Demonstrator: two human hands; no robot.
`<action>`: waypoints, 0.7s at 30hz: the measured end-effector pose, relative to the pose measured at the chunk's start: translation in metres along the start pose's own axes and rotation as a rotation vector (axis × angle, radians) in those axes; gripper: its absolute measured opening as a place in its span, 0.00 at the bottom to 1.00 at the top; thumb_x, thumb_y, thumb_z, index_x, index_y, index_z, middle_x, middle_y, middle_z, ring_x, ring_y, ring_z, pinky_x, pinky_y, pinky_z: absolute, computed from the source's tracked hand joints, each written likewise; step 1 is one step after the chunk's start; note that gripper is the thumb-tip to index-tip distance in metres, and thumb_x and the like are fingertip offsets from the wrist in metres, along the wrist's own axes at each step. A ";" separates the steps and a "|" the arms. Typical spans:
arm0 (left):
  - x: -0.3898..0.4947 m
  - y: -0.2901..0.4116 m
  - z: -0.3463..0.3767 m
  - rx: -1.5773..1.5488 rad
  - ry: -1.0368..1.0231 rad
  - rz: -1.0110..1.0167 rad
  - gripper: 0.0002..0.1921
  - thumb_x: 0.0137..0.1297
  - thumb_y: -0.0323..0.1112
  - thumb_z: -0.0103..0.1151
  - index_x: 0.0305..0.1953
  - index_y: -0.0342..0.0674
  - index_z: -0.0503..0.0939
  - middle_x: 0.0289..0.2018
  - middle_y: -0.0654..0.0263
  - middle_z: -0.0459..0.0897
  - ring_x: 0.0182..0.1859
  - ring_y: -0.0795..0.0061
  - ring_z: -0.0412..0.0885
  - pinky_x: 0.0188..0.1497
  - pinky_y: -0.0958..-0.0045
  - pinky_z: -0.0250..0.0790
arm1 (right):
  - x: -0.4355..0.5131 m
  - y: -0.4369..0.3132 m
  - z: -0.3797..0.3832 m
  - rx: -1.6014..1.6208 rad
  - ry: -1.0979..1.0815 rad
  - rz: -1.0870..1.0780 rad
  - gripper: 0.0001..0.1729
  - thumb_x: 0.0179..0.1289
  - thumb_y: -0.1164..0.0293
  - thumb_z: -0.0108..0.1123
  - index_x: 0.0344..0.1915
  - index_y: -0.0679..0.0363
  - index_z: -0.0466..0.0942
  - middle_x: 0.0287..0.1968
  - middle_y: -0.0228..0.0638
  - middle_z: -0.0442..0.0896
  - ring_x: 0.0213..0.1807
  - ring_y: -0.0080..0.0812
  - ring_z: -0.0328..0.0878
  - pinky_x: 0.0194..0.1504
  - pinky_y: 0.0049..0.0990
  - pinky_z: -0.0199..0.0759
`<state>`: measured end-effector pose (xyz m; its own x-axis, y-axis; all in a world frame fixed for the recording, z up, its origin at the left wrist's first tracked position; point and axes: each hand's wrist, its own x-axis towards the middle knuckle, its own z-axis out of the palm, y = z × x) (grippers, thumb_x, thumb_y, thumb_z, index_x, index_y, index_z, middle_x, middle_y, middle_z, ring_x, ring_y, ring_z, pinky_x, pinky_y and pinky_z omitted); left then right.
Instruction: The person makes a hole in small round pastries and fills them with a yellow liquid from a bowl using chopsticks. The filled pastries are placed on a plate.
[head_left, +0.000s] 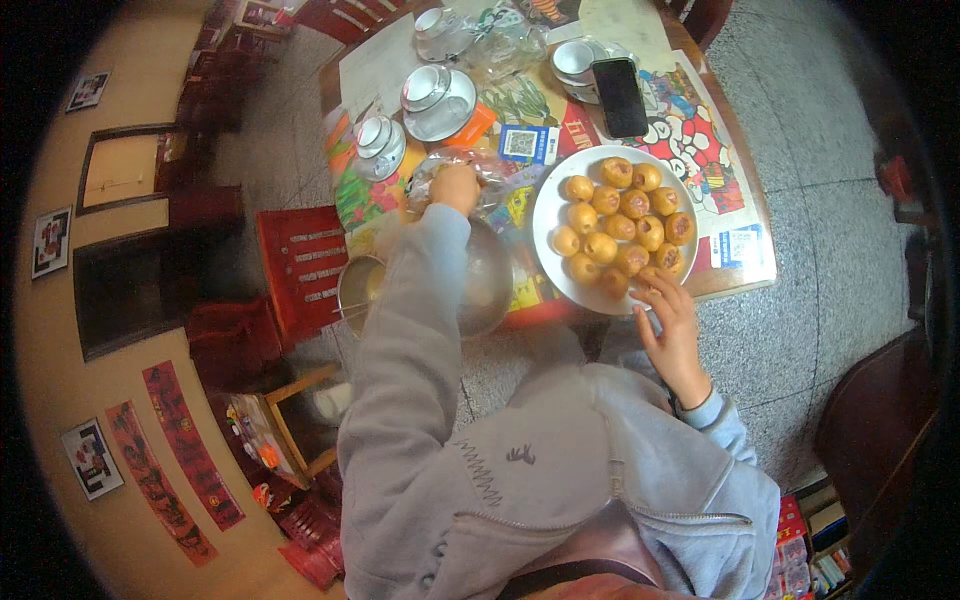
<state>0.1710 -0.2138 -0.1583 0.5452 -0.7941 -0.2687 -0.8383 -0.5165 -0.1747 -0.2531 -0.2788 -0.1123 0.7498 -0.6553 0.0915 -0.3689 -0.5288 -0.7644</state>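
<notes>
My left hand (455, 187) reaches into or over a crumpled clear plastic bag (491, 176); its fingertips are hidden, so I cannot tell what it grips. At the near right rim of a white plate (551, 259) is my right hand (671, 322), fingers apart and fingertips close to the food. On the plate lie several round golden food pieces (619, 227), many with a browned hollow or dimple. A metal bowl (487, 281) sits below my left forearm. Partly behind that sleeve, a second metal vessel (356, 281) holds a yellowish round piece (375, 283).
A black smartphone (620, 97) leans by stacked white cups (574, 58). Wrapped cup-and-saucer sets (439, 101) stand along the table's left side. Printed code cards (527, 144) lie on the colourful tabletop. A red wooden chair (304, 277) is at the left edge.
</notes>
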 end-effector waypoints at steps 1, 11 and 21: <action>0.009 -0.001 0.005 0.096 -0.097 -0.005 0.13 0.62 0.34 0.59 0.46 0.41 0.88 0.45 0.52 0.89 0.46 0.53 0.88 0.48 0.53 0.78 | -0.001 0.001 0.000 0.014 -0.011 -0.012 0.12 0.66 0.71 0.66 0.49 0.58 0.83 0.62 0.40 0.80 0.69 0.49 0.71 0.69 0.47 0.62; 0.016 0.000 0.018 -0.115 -0.168 -0.063 0.30 0.56 0.41 0.73 0.60 0.40 0.78 0.56 0.47 0.82 0.55 0.47 0.84 0.55 0.52 0.77 | -0.005 0.005 -0.010 0.063 0.000 -0.035 0.11 0.66 0.72 0.65 0.49 0.58 0.83 0.56 0.39 0.84 0.65 0.46 0.76 0.66 0.47 0.64; -0.197 0.024 -0.090 -2.085 -0.154 0.056 0.21 0.82 0.36 0.48 0.68 0.31 0.66 0.62 0.51 0.78 0.62 0.59 0.81 0.66 0.60 0.76 | 0.047 -0.082 0.013 0.431 -0.006 -0.211 0.20 0.68 0.71 0.67 0.59 0.58 0.80 0.58 0.45 0.83 0.61 0.47 0.79 0.63 0.41 0.71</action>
<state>0.0437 -0.0988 -0.0243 0.4283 -0.8481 -0.3119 0.4575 -0.0942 0.8842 -0.1801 -0.2595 -0.0535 0.7872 -0.5540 0.2710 0.0526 -0.3775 -0.9245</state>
